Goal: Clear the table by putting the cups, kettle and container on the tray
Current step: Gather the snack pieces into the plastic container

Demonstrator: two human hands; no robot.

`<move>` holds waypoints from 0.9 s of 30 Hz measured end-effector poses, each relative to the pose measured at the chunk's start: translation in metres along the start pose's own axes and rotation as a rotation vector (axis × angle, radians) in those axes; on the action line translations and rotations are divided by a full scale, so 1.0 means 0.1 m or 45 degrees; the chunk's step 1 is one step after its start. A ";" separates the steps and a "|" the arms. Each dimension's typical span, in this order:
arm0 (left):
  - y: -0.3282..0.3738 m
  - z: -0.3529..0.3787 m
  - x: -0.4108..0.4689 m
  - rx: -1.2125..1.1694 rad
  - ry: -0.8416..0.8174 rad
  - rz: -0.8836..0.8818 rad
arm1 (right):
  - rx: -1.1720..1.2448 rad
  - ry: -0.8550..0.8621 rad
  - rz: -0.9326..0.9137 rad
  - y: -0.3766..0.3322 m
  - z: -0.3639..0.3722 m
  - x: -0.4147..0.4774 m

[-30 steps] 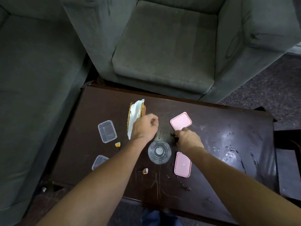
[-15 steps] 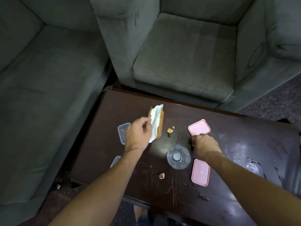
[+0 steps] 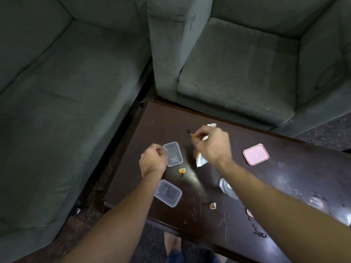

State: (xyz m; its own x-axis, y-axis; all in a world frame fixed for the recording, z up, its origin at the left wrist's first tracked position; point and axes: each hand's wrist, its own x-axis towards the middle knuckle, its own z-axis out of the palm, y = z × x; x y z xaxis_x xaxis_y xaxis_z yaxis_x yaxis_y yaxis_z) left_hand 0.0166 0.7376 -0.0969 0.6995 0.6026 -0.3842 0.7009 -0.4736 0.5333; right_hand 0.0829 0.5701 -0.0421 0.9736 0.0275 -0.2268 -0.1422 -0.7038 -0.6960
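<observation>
On the dark table [image 3: 294, 164], in the head view, a clear container [image 3: 173, 154] is seen just right of the left hand [image 3: 152, 162], long axis pointing away, its rim met by curled fingers whose hold cannot be told, while a white wrapper [image 3: 201, 160] is gripped by the farther right hand [image 3: 212, 145].

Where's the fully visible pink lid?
Head view: the pink square plastic lid lies flat on the dark wooden table, right of the right hand, near its far edge.
</observation>
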 end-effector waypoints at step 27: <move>-0.34 0.18 0.22 -0.130 -0.352 0.012 | -0.353 -0.138 0.365 0.38 0.96 -0.68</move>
State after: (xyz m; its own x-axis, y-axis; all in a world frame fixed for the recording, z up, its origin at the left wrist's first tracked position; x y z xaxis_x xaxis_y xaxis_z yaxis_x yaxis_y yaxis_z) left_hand 0.0109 0.7554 -0.1374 0.7270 0.3943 -0.5621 0.6865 -0.4029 0.6052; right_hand -0.0057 0.6100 -0.1185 0.8748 -0.1334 -0.4658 -0.3372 -0.8579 -0.3876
